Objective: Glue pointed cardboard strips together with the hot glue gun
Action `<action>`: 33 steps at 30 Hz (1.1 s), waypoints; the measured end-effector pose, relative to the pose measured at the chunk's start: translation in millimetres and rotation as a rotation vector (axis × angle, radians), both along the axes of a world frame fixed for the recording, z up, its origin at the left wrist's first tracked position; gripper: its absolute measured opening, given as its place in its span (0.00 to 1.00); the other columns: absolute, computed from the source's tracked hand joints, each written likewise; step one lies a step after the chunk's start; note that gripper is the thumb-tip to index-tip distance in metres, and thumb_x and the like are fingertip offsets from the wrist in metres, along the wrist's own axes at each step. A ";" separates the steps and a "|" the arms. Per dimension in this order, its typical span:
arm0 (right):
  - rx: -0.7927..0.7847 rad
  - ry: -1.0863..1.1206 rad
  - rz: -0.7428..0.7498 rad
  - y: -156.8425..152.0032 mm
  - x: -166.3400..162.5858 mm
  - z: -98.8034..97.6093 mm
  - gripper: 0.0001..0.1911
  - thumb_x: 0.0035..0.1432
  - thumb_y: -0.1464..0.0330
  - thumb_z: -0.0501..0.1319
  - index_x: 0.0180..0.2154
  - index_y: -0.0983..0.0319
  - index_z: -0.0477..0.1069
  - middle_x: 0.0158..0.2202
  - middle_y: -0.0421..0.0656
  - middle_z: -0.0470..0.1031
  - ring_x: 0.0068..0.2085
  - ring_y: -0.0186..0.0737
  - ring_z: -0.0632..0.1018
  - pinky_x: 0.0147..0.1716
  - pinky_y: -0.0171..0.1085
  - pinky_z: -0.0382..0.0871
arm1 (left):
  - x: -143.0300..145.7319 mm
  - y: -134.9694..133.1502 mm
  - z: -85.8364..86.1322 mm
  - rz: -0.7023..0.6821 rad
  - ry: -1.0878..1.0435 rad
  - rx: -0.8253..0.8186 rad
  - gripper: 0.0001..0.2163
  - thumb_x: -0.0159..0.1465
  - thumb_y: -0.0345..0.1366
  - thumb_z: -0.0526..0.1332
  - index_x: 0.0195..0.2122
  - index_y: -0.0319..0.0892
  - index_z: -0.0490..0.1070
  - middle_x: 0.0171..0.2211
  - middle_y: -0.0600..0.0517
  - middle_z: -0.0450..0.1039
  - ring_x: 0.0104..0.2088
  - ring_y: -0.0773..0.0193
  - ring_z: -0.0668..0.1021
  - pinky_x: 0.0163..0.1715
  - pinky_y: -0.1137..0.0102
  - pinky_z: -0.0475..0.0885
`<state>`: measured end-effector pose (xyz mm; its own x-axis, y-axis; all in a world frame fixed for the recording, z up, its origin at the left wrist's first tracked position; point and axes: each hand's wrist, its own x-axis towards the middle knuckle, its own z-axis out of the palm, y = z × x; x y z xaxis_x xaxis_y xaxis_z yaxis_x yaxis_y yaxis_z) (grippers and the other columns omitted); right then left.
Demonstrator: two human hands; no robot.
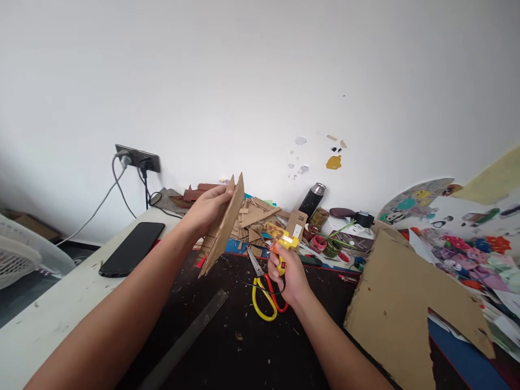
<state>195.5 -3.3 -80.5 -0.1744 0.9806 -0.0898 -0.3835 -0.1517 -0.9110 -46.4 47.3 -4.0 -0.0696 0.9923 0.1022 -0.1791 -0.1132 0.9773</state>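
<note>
My left hand (212,210) is closed around a folded or joined piece of cardboard (226,227), held tilted above the table. Its two panels stand close together at the top, and a small red bit shows at its lower end. In my right hand (291,273) is a yellow hot glue gun (283,246), its nozzle directed left toward the cardboard but apart from it. Below the glue gun lie scissors (264,295) with one yellow and one red handle. A long ruler-like strip (187,338) rests on the dark work surface (239,357).
Cardboard scraps (258,216) are heaped against the wall, beside a black thermos (312,199). A large cardboard sheet (390,298) covers the right side. A black phone (132,249) lies left, below a wall socket (138,158) with cables. A white fan (24,252) stands at far left.
</note>
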 end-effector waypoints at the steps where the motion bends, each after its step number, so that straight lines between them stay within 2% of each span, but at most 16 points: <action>1: -0.011 0.049 -0.007 4.8 1.8 3.2 0.22 0.54 0.52 0.72 0.38 0.60 0.71 0.21 0.29 0.61 0.16 0.26 0.59 0.13 0.28 0.48 | 2.5 -0.2 -2.0 -0.043 0.022 -0.030 0.14 0.59 0.45 0.69 0.44 0.45 0.81 0.34 0.50 0.83 0.33 0.57 0.81 0.33 0.68 0.72; 5: 0.009 0.066 0.006 17.4 8.3 10.0 0.25 0.53 0.49 0.73 0.40 0.62 0.72 0.20 0.31 0.64 0.16 0.28 0.63 0.12 0.28 0.50 | 7.2 -2.1 -12.3 -0.272 0.108 -0.166 0.18 0.56 0.42 0.72 0.48 0.46 0.81 0.41 0.49 0.85 0.37 0.54 0.83 0.35 0.66 0.74; 8: 0.037 0.041 0.018 18.0 11.9 4.2 0.27 0.55 0.48 0.71 0.42 0.63 0.73 0.20 0.32 0.66 0.15 0.29 0.65 0.12 0.28 0.51 | 5.5 -7.9 -22.8 -0.416 0.150 -0.176 0.18 0.57 0.47 0.73 0.45 0.44 0.81 0.41 0.48 0.85 0.39 0.53 0.83 0.38 0.65 0.74; 11: 0.009 -0.034 0.022 13.5 16.1 -8.4 0.28 0.56 0.46 0.70 0.43 0.63 0.73 0.19 0.32 0.65 0.14 0.29 0.64 0.11 0.28 0.49 | 4.2 -17.8 -37.6 -0.363 0.175 -0.211 0.20 0.56 0.54 0.73 0.36 0.43 0.76 0.31 0.50 0.82 0.33 0.54 0.83 0.34 0.66 0.74; 13: -0.001 -0.098 0.054 9.9 19.7 -15.6 0.29 0.57 0.45 0.69 0.41 0.64 0.73 0.17 0.31 0.63 0.14 0.30 0.65 0.11 0.28 0.50 | 4.6 -24.7 -48.7 -0.344 0.199 -0.236 0.22 0.56 0.57 0.73 0.38 0.44 0.73 0.31 0.52 0.81 0.32 0.55 0.83 0.33 0.66 0.74; 17: 0.029 -0.207 0.124 4.3 24.4 -18.7 0.31 0.59 0.42 0.67 0.41 0.65 0.73 0.16 0.31 0.63 0.13 0.31 0.66 0.12 0.30 0.52 | 5.0 -33.1 -65.1 -0.401 0.284 -0.259 0.22 0.61 0.59 0.68 0.44 0.46 0.72 0.36 0.52 0.82 0.31 0.56 0.82 0.34 0.65 0.76; 20: 0.009 -0.282 0.149 1.7 24.3 -17.0 0.34 0.58 0.39 0.65 0.42 0.65 0.74 0.16 0.31 0.63 0.14 0.31 0.66 0.14 0.31 0.54 | 2.3 -34.1 -68.1 -0.389 0.335 -0.277 0.22 0.62 0.53 0.70 0.52 0.47 0.74 0.43 0.50 0.82 0.40 0.53 0.83 0.40 0.65 0.76; 23: 0.017 -0.366 0.112 2.0 24.4 -17.7 0.34 0.59 0.38 0.64 0.40 0.65 0.74 0.15 0.32 0.63 0.15 0.31 0.66 0.17 0.32 0.58 | -1.6 -32.7 -67.7 -0.418 0.286 -0.357 0.28 0.60 0.48 0.72 0.60 0.49 0.71 0.45 0.50 0.82 0.43 0.50 0.83 0.41 0.63 0.77; 27: -0.042 -0.386 0.081 6.0 27.5 -18.6 0.35 0.57 0.36 0.64 0.38 0.63 0.73 0.14 0.32 0.61 0.14 0.31 0.64 0.16 0.33 0.54 | -5.0 -28.3 -69.0 -0.524 0.217 -0.422 0.23 0.62 0.50 0.71 0.54 0.49 0.70 0.39 0.52 0.81 0.38 0.52 0.84 0.37 0.63 0.77; 30: -0.058 -0.392 0.083 7.8 29.6 -17.7 0.33 0.59 0.37 0.63 0.34 0.63 0.72 0.14 0.33 0.61 0.14 0.32 0.65 0.17 0.34 0.55 | -5.8 -25.1 -69.9 -0.566 0.125 -0.476 0.21 0.63 0.54 0.70 0.48 0.50 0.66 0.37 0.55 0.80 0.33 0.53 0.84 0.33 0.64 0.76; 33: -0.095 -0.391 0.100 7.6 29.5 -17.5 0.34 0.59 0.37 0.63 0.36 0.64 0.73 0.14 0.33 0.61 0.14 0.32 0.64 0.17 0.34 0.55 | -7.1 -23.7 -71.1 -0.568 0.114 -0.476 0.20 0.64 0.53 0.70 0.49 0.52 0.66 0.37 0.56 0.78 0.31 0.58 0.82 0.33 0.65 0.73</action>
